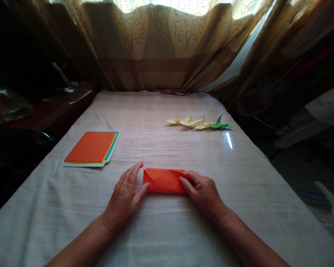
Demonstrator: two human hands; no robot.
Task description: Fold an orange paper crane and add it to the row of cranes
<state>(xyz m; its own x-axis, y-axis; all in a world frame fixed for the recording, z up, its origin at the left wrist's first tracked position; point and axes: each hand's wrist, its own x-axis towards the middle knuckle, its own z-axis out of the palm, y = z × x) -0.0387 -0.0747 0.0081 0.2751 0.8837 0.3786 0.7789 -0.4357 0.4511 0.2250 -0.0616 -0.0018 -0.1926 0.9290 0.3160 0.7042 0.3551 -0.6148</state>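
A folded orange-red sheet of origami paper (164,181) lies in front of me as a long rectangle, with slanting creases at its left end. My right hand (202,189) pinches its right end, thumb on top and fingers behind. At the left end is my left hand (128,191), fingers stretched and spread from the thumb, whose tip is at the paper's lower left corner. Whether that thumb presses on the paper I cannot tell.
A stack of coloured paper (90,147), orange on top, lies to the left. Several folded paper cranes (196,123), cream and green, stand in a row at the far right of the cloth-covered table (150,230). A patterned curtain (158,48) hangs behind.
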